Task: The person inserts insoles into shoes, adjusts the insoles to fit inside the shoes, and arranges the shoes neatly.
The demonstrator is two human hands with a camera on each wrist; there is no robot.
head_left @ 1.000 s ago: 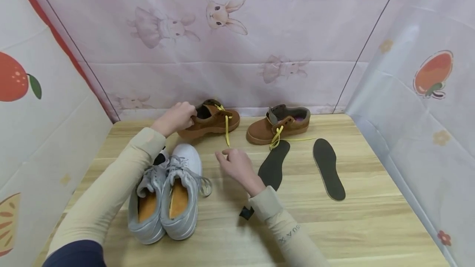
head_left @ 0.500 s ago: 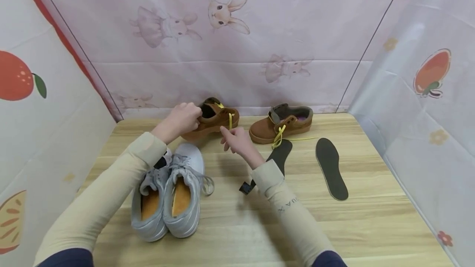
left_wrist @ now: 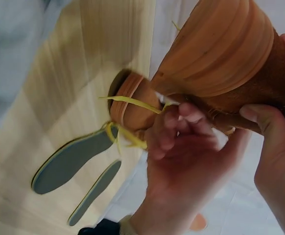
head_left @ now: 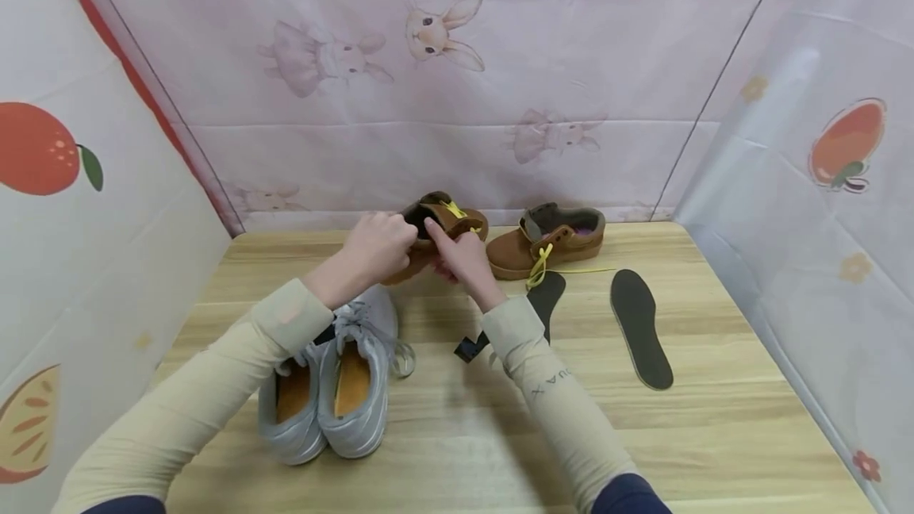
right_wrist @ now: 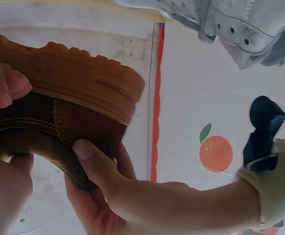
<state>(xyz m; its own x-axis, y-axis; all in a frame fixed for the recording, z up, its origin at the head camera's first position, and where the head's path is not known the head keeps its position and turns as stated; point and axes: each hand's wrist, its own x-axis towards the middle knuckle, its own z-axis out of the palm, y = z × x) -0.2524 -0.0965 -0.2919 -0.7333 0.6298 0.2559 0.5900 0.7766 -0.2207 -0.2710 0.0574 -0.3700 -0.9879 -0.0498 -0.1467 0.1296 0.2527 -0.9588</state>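
A brown shoe with yellow laces [head_left: 451, 218] is held between both hands near the back wall. My left hand [head_left: 382, 244] grips its heel; in the right wrist view the thumb [right_wrist: 91, 156] lies on the brown leather upper. At its near side is my right hand [head_left: 466, 260], thumb at the opening's edge and fingers by the sole, as the right wrist view shows. The thick tan sole [left_wrist: 221, 54] faces the left wrist camera. A second brown shoe [head_left: 510, 252] with a loose yellow lace [head_left: 540, 264] stands to the right.
Two grey sneakers [head_left: 357, 419] with orange insides stand at the left, partly under the left forearm. Two dark insoles lie at the right, one in the open [head_left: 640, 331], one partly behind the right sleeve [head_left: 517, 324]. Printed cloth walls [head_left: 457, 101] enclose the wooden table [head_left: 443, 419].
My right hand has moved up and away from its spot over the table to take hold of the brown shoe. The left hand and the shoe have shifted slightly right.
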